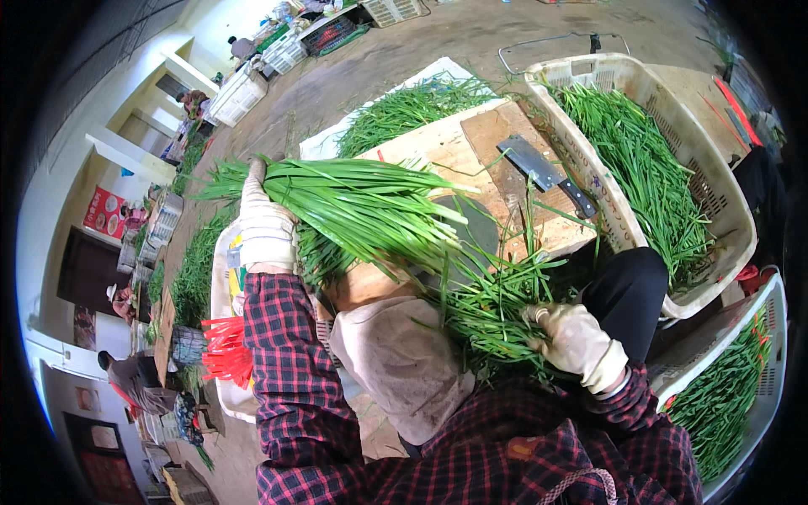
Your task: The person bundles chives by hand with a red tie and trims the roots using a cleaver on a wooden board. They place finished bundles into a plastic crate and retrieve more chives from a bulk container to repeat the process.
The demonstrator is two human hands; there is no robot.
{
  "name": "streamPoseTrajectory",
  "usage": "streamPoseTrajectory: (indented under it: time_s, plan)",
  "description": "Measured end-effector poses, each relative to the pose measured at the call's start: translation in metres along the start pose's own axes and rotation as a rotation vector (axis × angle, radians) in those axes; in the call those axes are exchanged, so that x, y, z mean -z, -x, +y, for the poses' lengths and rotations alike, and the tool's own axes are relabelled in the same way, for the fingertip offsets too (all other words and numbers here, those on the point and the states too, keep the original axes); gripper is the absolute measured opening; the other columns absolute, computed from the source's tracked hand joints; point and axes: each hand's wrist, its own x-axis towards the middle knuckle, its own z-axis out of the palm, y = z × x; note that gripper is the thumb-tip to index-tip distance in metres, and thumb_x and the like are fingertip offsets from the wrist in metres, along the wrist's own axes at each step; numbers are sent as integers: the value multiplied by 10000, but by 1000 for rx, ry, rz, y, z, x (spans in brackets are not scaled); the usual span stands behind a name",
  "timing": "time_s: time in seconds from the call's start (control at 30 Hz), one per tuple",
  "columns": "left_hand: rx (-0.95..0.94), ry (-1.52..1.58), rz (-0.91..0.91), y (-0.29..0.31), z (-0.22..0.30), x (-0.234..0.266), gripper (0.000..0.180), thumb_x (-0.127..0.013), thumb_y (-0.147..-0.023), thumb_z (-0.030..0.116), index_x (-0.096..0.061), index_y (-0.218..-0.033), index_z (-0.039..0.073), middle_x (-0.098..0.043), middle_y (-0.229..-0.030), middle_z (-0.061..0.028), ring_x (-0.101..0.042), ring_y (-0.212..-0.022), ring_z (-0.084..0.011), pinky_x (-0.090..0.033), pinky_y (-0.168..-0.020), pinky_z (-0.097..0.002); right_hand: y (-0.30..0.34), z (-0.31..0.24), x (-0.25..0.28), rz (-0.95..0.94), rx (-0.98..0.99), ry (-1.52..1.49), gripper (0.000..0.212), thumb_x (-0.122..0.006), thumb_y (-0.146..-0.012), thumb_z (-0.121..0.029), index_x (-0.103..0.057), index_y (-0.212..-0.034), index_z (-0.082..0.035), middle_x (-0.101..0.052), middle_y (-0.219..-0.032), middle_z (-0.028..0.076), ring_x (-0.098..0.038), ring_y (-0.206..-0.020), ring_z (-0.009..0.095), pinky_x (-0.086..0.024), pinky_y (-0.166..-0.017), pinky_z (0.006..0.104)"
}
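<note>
My left hand (pixel 268 223), in a whitish knitted glove, is closed around a big bunch of garlic chives (pixel 362 194). The bunch lies sideways over the wooden board (pixel 421 151), its pale cut ends pointing right. Down at my lap, my gloved right hand (pixel 582 343) has its fingers curled into a tangle of loose chive leaves (pixel 497 316). A cleaver (pixel 528 163) with a black handle rests on the board's right part, apart from both hands. Beside the bunch, a dark round patch (pixel 473 225) shows on the board, partly covered by leaves.
A large cream crate (pixel 581 156) of chives stands right of the board, with another white crate (pixel 778 337) below it. More chives (pixel 412 109) lie on a white sheet beyond. Red strips (pixel 225 349) hang at a basket on my left. Other people (pixel 139 383) work along the left wall.
</note>
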Motion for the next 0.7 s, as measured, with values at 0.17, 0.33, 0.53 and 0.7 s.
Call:
streamPoseTrajectory:
  time_s: [0.17, 0.33, 0.53, 0.7]
  plan:
    - [-56, 52, -87, 8, -5, 3, 409, -590, -922, 357, -590, -1134, 7, -630, -1046, -127, -601, -932, -320, -505, -840, -531, -77, -50, 33, 609, 108, -148, 211, -665, -834, -221, -623, -933, -40, -621, -710, 153, -634, -688, 340, -494, -599, 413]
    - [-74, 104, -126, 29, -8, -16, 400, -619, -909, 330, -579, -1123, -5, -625, -1025, -143, -601, -907, -308, -518, -820, -505, -115, -37, 15, 658, 198, -219, 167, -666, -824, -188, -600, -847, -36, -607, -684, 154, -618, -647, 355, -486, -568, 432]
    - [-97, 129, -164, 18, 7, -7, 401, -621, -904, 326, -566, -1106, -16, -607, -991, -144, -584, -890, -304, -513, -830, -507, -20, 29, -24, -24, 44, -22, 162, -662, -831, -249, -639, -835, -89, -571, -632, 115, -609, -611, 298, -485, -565, 413]
    - [-53, 128, -184, 15, -9, -5, 415, -602, -919, 325, -577, -1158, -13, -628, -979, -113, -606, -871, -269, -533, -804, -464, -45, -35, 22, 397, 43, 87, 380, -675, -803, -229, -613, -1165, -131, -612, -757, 79, -621, -695, 261, -481, -593, 395]
